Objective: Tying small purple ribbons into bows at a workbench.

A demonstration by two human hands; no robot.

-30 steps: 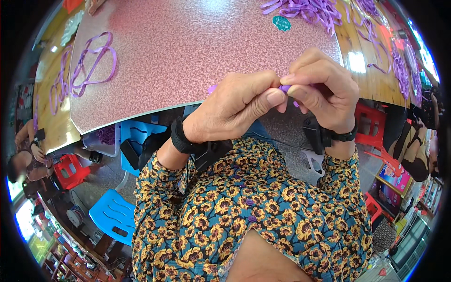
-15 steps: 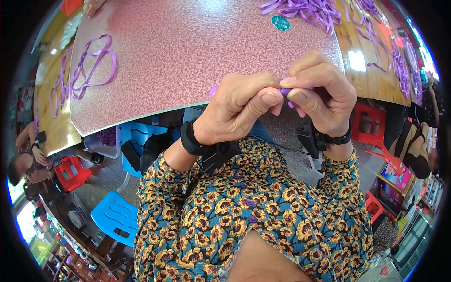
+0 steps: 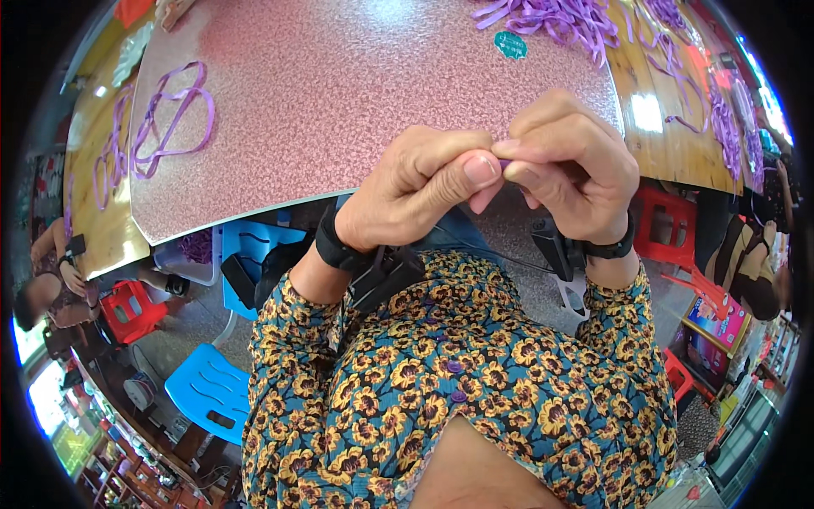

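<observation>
Above the table's front edge my left hand (image 3: 432, 181) and my right hand (image 3: 572, 161) meet, thumbs and forefingers pinched. Between the fingertips shows a sliver of a purple ribbon (image 3: 505, 164), gripped from both sides. Most of it is hidden by my fingers, so its full shape cannot be seen. Both hands are closed, and black straps with small black devices sit on both wrists.
The pink speckled tabletop (image 3: 339, 110) holds a heap of purple ribbons (image 3: 560, 24) at the far right and a looped purple ribbon (image 3: 209, 119) at left. A blue chair (image 3: 208, 386) and red stools (image 3: 131, 312) stand below. Other people sit at both sides.
My fingertips have drawn closer together, and less of the purple ribbon shows now. The purple piece beside my left hand is no longer visible. My left hand has shifted slightly left.
</observation>
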